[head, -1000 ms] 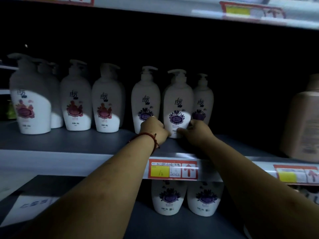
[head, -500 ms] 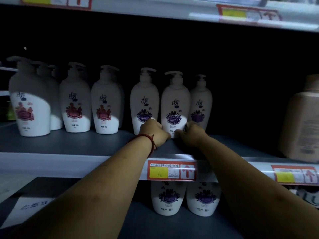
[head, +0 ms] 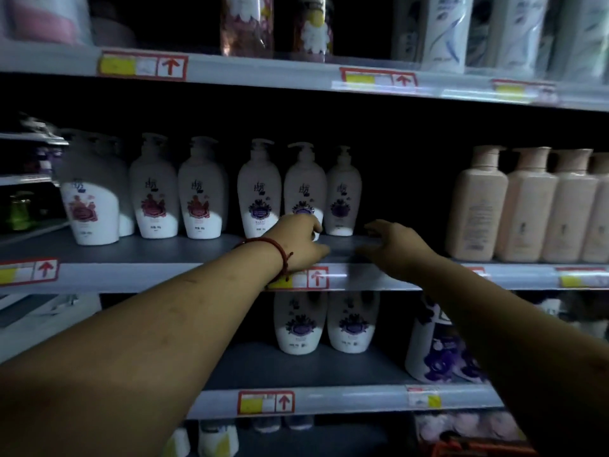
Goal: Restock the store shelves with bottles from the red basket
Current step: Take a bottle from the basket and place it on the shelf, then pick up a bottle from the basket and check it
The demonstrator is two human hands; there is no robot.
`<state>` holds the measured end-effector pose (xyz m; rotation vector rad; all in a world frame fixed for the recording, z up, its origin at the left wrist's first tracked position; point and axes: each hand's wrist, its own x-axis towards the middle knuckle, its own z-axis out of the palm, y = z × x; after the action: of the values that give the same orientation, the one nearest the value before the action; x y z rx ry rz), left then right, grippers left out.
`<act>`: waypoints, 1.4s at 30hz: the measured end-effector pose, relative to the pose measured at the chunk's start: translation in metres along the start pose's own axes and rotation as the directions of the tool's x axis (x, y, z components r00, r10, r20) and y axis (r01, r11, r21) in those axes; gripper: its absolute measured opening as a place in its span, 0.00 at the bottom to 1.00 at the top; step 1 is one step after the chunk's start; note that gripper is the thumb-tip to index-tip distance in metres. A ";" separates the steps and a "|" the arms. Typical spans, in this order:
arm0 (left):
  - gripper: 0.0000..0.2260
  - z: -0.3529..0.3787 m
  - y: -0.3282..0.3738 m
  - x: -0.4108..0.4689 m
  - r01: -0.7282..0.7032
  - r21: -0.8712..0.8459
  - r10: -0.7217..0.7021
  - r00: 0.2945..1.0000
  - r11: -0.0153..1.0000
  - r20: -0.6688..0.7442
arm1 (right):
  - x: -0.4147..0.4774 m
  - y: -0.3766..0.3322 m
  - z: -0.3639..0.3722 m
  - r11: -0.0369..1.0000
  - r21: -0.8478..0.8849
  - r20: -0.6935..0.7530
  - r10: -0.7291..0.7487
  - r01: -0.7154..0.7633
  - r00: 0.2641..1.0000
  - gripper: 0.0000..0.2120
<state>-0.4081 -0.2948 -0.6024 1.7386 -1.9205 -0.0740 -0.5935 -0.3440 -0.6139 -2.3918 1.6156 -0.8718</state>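
1. At the foot of the purple-label bottle [head: 304, 189], the left hand [head: 298, 240] is laid with its back toward the camera and its fingers bent against the bottle's lower front. Whether the bottle is gripped or only touched cannot be told, since the fingertips are hidden. A red cord bracelet [head: 280, 255] is worn on that wrist.
2. To the right of the bottle, the right hand [head: 395, 245] is held just above the shelf [head: 164, 250] with its fingers spread and slack. Nothing is held in it, and the bottle is not touched by it.
3. The bottle is stood upright on the shelf with its label facing forward. It is flanked by a left twin [head: 259, 189] and a right twin [head: 341, 192], each just beside it.
4. The bottle is judged to be rigid plastic, full and therefore fairly heavy. Its glossy, rounded sides are likely to be slippery. With a tall body on a narrow base, it could easily be tipped against its neighbours.
5. A hold is best taken round the lower body, where the sides are widest, with the second hand kept under or against the base. The pump head and thin neck are better left alone, as a full bottle should not be lifted or steered by them.
6. Just below the bottle, a price tag [head: 317, 278] is fixed to the shelf edge. Further left of the bottle stand red-label bottles [head: 153, 189], and well apart to its right are beige bottles [head: 478, 206].
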 end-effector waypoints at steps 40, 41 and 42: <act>0.27 0.427 0.118 -0.121 -0.366 -0.017 0.263 0.633 0.930 0.728 | -0.304 0.322 0.080 0.871 -0.177 0.427 0.488 -0.459 0.762 0.38; 0.27 0.431 0.117 -0.119 -0.361 -0.013 0.253 0.626 0.932 0.737 | -0.304 0.328 0.082 0.864 -0.175 0.439 0.497 -0.472 0.749 0.37; 0.27 0.435 0.117 -0.117 -0.356 -0.016 0.250 0.625 0.934 0.739 | -0.304 0.335 0.083 0.857 -0.183 0.443 0.510 -0.482 0.737 0.34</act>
<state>-0.6955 -0.3016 -0.9685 1.5458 -2.8460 -0.6263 -0.9010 -0.2329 -0.9373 -1.8231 1.9150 -0.1150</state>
